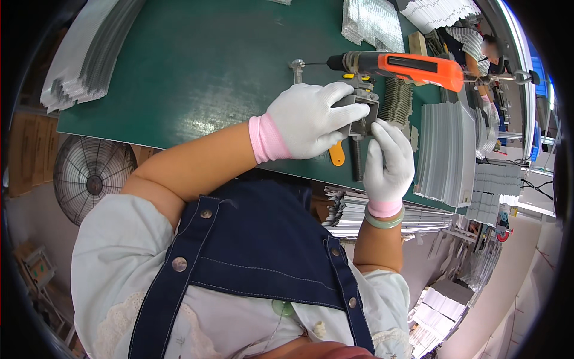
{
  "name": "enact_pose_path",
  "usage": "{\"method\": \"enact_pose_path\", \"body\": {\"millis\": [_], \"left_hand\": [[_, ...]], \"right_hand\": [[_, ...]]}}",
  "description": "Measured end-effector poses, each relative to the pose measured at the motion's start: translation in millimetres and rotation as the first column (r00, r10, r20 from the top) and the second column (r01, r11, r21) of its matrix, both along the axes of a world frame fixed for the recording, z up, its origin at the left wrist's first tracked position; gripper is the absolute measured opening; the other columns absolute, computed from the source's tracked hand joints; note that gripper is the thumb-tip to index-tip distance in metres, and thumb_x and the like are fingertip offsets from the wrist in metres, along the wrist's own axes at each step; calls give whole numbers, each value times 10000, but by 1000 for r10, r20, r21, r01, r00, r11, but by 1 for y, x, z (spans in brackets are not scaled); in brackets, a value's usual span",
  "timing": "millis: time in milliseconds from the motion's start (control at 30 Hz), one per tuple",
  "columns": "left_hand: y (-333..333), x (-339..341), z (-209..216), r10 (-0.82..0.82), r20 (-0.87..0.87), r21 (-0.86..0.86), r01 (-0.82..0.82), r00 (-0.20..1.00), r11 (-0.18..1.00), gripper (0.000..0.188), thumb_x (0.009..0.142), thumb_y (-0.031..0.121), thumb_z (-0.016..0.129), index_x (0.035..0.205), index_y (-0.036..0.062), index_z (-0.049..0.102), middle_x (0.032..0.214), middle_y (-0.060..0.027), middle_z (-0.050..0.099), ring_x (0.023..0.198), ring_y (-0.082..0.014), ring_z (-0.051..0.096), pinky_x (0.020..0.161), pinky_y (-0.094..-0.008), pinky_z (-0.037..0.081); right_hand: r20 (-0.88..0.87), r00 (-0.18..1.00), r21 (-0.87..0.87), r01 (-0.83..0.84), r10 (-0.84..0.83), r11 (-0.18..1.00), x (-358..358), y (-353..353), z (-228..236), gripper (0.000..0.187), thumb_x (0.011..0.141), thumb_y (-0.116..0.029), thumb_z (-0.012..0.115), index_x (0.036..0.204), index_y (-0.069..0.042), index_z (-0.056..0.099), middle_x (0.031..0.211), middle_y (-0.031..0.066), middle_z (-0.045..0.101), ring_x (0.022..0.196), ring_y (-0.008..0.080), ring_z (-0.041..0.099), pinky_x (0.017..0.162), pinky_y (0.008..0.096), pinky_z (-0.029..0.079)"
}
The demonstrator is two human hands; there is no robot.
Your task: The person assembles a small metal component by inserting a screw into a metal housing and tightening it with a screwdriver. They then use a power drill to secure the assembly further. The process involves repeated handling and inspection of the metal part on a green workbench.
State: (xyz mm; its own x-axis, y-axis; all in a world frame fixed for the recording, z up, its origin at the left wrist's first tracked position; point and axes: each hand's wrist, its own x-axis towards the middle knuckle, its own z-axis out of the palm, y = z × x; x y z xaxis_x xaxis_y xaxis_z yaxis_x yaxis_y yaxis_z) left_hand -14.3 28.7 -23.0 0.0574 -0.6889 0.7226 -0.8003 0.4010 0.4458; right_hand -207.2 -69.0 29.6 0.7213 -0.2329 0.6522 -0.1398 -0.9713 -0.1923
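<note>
While bent over the green workbench [197,72], attending closely to a small box-shaped metal fixture [373,106] near the close edge, right between two white gloves. Look at the left hand [314,119]: palm down, half open, with one finger stretched across the mouth of the fixture and others loosely spread around it. Over to the right hand [388,158]: partly curled, with fingers close together and tips right at the fixture's lower right corner. Gripping anything, with either one? Cannot tell from here, because of hidden fingertips. Just beyond, notice an orange and black power driver [427,70], set sideways, with its bit aimed left toward a small metal fitting [297,70]. Below the fixture, spot a yellow-orange tab [337,154] and, near it, a dark rod [357,164]. To the right, see a row of metal pieces [396,102] packed tight, then a stack of grey strips [445,152]. Far left, catch silvery strips [89,54], bundled. Upper right, well apart, glimpse a co-worker [472,45] in stripes.
</note>
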Motion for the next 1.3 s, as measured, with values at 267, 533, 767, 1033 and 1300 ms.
{"method": "enact_pose_path", "body": {"millis": [267, 533, 767, 1033, 1300], "left_hand": [[0, 0, 1, 1, 3, 13, -1, 1000, 1000, 568, 746, 126, 753, 1301, 135, 632, 1202, -208, 618, 847, -334, 699, 700, -402, 575], [0, 5, 2, -45, -10, 36, 45, 999, 998, 573, 733, 152, 770, 1289, 130, 634, 1210, -224, 614, 881, -353, 695, 724, -414, 577], [1, 2, -1, -57, -2, 6, 57, 998, 998, 585, 729, 162, 777, 1295, 138, 629, 1218, -233, 614, 886, -361, 695, 735, -421, 577], [2, -1, 0, -76, 17, 29, 76, 997, 997, 605, 724, 162, 777, 1307, 142, 617, 1217, -236, 614, 887, -363, 694, 732, -428, 573], [3, 0, 2, -68, -8, 16, 68, 998, 998, 609, 722, 164, 781, 1308, 144, 618, 1211, -229, 615, 878, -360, 692, 730, -432, 572]], "right_hand": [[-70, 995, 59, -66, 70, 996, 7, -5, 3, 276, 822, 40, 667, 1094, 3, 693, 1074, 172, 710, 885, 368, 666, 795, 422, 529], [-117, 990, 173, -58, 79, 983, 9, -7, 5, 248, 835, 62, 639, 1071, 0, 680, 1062, 166, 705, 923, 369, 672, 839, 425, 534], [-33, 999, 435, 36, -23, 900, 0, 7, -1, 169, 895, 19, 641, 1057, -3, 683, 1030, 142, 701, 896, 282, 687, 814, 358, 542], [-371, 922, 564, 127, 113, 816, 5, -8, 39, 124, 895, -3, 652, 1020, 1, 656, 910, 130, 645, 810, 260, 657, 753, 356, 528], [-231, 973, 358, 95, -10, 929, 13, -12, 28, 100, 854, -8, 683, 947, -14, 647, 875, 144, 653, 799, 314, 657, 741, 399, 522]]}}
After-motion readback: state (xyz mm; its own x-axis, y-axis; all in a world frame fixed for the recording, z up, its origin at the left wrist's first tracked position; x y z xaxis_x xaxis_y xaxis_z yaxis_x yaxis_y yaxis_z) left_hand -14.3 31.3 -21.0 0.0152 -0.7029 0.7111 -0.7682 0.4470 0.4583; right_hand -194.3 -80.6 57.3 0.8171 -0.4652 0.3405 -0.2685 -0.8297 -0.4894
